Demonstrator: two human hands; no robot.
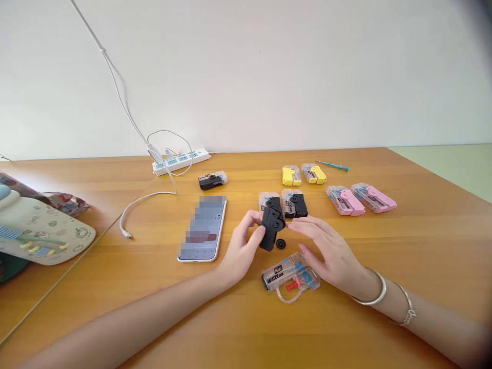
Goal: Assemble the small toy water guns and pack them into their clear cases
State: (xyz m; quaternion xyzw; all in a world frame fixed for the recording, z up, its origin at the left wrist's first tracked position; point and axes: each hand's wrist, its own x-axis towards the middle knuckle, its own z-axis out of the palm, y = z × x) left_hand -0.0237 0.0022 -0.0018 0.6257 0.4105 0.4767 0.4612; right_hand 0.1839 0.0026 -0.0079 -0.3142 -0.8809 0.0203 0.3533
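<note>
Left grip (244, 246) clenched on the black plastic toy gun (270, 237), whose long axis runs near-vertical in view. Right grip (330, 254) open, fingertips (294, 226) just beside the gun; clear mini water gun packet (289, 277) lies beneath the right grip.

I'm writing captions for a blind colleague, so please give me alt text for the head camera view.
The left hand grips a black plastic toy gun, the right hand's fingers reaching toward it above a clear Mini Water Gun package. Packaged yellow toys and pink toys lie behind on a wooden table, near a pixelated phone.
</note>
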